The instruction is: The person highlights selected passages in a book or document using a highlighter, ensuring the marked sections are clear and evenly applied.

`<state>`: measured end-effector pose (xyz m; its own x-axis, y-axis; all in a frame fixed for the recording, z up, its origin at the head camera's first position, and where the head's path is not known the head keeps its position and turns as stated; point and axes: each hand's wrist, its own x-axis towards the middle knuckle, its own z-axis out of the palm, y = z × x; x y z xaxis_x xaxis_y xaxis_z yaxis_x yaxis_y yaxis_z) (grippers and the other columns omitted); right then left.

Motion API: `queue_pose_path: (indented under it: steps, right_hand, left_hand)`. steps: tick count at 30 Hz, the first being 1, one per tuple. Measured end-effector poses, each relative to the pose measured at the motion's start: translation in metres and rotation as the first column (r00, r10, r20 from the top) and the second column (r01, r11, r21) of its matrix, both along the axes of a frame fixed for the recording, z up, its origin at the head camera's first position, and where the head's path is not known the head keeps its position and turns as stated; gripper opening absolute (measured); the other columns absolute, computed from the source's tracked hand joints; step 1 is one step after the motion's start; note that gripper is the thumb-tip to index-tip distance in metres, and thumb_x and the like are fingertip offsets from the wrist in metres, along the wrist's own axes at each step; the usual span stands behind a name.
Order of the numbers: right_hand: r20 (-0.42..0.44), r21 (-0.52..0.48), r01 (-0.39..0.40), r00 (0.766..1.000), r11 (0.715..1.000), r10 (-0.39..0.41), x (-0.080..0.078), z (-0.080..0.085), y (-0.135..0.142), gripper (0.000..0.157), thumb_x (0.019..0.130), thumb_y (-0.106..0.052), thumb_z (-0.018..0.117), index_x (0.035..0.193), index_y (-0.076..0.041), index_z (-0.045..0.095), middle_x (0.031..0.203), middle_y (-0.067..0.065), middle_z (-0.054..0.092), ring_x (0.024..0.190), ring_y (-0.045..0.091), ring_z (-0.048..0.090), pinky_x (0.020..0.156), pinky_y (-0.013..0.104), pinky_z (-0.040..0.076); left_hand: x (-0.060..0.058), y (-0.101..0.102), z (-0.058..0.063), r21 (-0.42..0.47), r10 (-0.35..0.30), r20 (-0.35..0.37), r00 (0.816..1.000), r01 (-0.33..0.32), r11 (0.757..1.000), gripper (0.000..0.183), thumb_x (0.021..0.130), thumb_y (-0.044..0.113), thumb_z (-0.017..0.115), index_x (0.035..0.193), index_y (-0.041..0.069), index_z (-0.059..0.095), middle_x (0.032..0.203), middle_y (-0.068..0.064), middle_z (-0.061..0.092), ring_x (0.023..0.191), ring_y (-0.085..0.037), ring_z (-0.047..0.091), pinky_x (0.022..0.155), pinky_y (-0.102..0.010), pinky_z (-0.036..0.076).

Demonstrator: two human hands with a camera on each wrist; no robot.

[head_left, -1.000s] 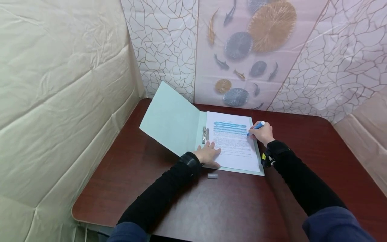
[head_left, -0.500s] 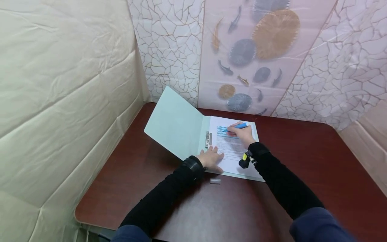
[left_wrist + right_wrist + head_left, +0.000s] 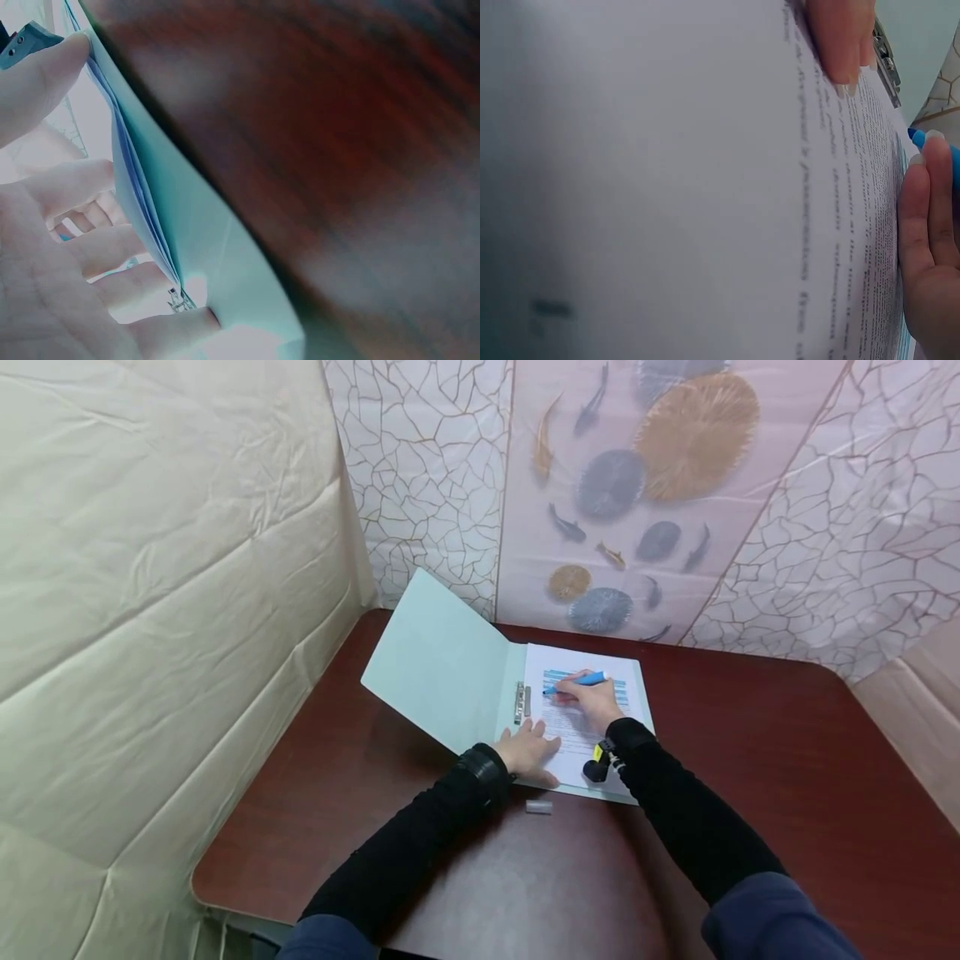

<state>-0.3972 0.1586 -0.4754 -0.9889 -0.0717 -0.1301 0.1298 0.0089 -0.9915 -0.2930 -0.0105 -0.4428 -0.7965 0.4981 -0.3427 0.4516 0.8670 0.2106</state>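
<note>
A pale green folder (image 3: 450, 668) lies on the table with its left cover raised at a slant. Printed sheets (image 3: 577, 756) rest in its right side beside a metal clip (image 3: 519, 703); blue highlighter bands cross the upper lines of text. My right hand (image 3: 596, 700) pinches a blue highlighter (image 3: 592, 678), its tip at the left end of a line just below the bands. In the right wrist view the blue tip (image 3: 915, 136) shows past the fingertips. My left hand (image 3: 528, 753) rests spread on the lower left of the page, fingers straight.
A small greyish cap-like piece (image 3: 538, 807) lies on the dark red-brown table (image 3: 420, 852) in front of the folder. Patterned fabric (image 3: 600, 510) hangs behind the table, and a cream quilted sheet (image 3: 165, 610) stands at the left.
My right hand has moved the highlighter from the page's right edge to the left side, then slightly lower. The left hand stays in place on the paper. The head view has shifted slightly.
</note>
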Motion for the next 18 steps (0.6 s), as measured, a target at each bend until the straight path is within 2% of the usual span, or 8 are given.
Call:
queue_pose_path:
  steps: [12,18]
  right_hand:
    - [0.023,0.010,0.018,1.000,1.000,-0.018,0.0003,0.0009,-0.0037,0.023,0.087,-0.011,0.070,0.103,-0.003,0.056,0.082,-0.005,0.072,0.078,0.011,0.073,0.080,0.030,0.058]
    - [0.007,0.073,0.023,1.000,0.997,-0.024,-0.0021,0.0010,-0.0047,0.019,0.087,-0.010,0.070,0.101,-0.003,0.058,0.081,-0.005,0.069,0.075,0.009,0.073,0.076,0.027,0.058]
  left_hand:
    - [0.0003,0.0011,-0.0003,-0.002,0.012,-0.007,1.000,-0.012,1.000,0.076,0.088,0.051,0.063,0.152,0.023,0.032,0.162,-0.012,0.016,0.151,-0.032,0.013,0.117,-0.055,0.024]
    - [0.0000,0.0009,-0.0002,-0.006,0.006,-0.009,1.000,-0.006,1.000,0.076,0.088,0.051,0.063,0.152,0.023,0.032,0.162,-0.012,0.016,0.151,-0.032,0.012,0.117,-0.055,0.023]
